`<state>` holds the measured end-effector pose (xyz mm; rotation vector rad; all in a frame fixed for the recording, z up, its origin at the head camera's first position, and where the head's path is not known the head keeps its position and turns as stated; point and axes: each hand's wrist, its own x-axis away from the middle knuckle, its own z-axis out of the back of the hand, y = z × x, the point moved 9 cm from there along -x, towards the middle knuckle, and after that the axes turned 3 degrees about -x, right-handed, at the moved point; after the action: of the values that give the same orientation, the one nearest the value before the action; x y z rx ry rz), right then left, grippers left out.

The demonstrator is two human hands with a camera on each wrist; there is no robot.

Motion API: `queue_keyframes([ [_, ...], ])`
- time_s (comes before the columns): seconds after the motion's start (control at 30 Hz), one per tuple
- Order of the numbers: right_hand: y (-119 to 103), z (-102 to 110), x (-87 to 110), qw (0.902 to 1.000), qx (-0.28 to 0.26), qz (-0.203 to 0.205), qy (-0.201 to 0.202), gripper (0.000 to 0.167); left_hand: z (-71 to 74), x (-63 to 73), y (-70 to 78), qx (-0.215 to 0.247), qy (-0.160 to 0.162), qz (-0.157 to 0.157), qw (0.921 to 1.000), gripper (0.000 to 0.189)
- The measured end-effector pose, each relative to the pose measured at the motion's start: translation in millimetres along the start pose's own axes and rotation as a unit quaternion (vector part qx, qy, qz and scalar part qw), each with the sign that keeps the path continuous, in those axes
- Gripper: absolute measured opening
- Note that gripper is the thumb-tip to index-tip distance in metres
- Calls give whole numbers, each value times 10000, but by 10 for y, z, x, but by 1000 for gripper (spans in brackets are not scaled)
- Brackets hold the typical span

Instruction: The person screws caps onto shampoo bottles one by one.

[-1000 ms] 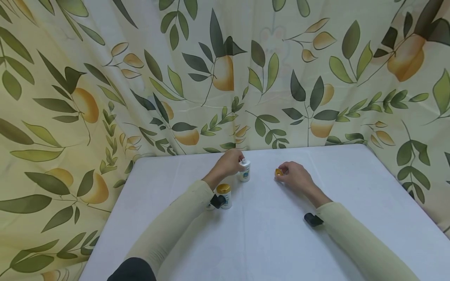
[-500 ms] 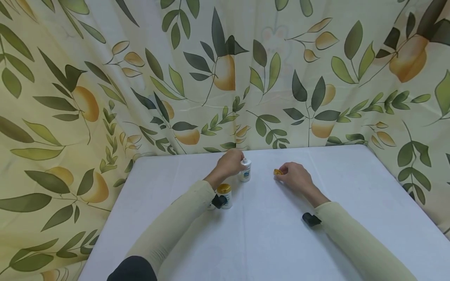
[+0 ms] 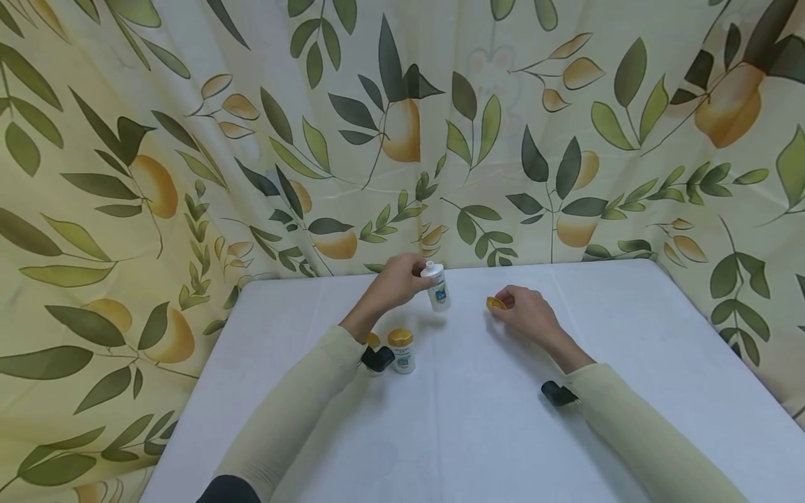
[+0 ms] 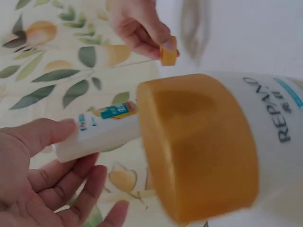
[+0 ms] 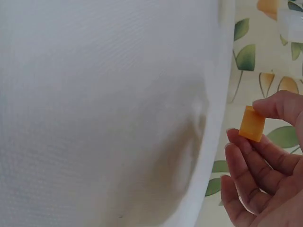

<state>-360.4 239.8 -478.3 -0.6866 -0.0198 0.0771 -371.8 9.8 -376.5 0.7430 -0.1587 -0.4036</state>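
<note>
Thumb and fingers of my left hand (image 3: pixel 397 283) grip a small white bottle (image 3: pixel 439 293) with a printed label. Its narrow white neck is bare, and the bottle leans a little, raised off the table with its shadow below. To the right, my right hand (image 3: pixel 530 316) pinches an orange screw cap (image 3: pixel 495 303) between thumb and fingertips. The right wrist view shows this cap (image 5: pixel 252 124) held by its edges, the other fingers loosely bent. In the left wrist view the labelled bottle (image 4: pixel 102 130) lies between thumb and fingers, partly behind a nearer capped bottle (image 4: pixel 203 146).
Below the left forearm stands a white bottle with an orange cap (image 3: pixel 401 351). A second orange-capped bottle (image 3: pixel 372 341) beside it is mostly hidden by the wrist camera (image 3: pixel 378 358). A white cloth covers the table (image 3: pixel 490 433); a leaf-patterned curtain (image 3: pixel 402 195) hangs behind its far edge.
My left hand has lifted the uncapped bottle from the table and tilted it, moving slightly up and left. The right hand keeps the cap, turned and shifted slightly left.
</note>
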Motion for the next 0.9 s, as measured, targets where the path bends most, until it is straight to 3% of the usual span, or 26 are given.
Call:
queue_keyframes([
  [0.3, -209, 70, 78, 9993, -174, 302, 154, 32, 271, 260, 21, 785, 763, -319, 9935, 24],
  [0.57, -373, 101, 138, 9983, -188, 517, 209, 30, 347, 471, 23, 1143, 1268, -507, 9840, 28],
  [0.7, -434, 122, 165, 9975, -200, 622, 261, 29, 320, 568, 49, 1548, 1247, -677, 9777, 32],
  [0.9, -472, 140, 175, 9968, -225, 689, 334, 28, 178, 661, 99, 2248, 617, -790, 9692, 34],
])
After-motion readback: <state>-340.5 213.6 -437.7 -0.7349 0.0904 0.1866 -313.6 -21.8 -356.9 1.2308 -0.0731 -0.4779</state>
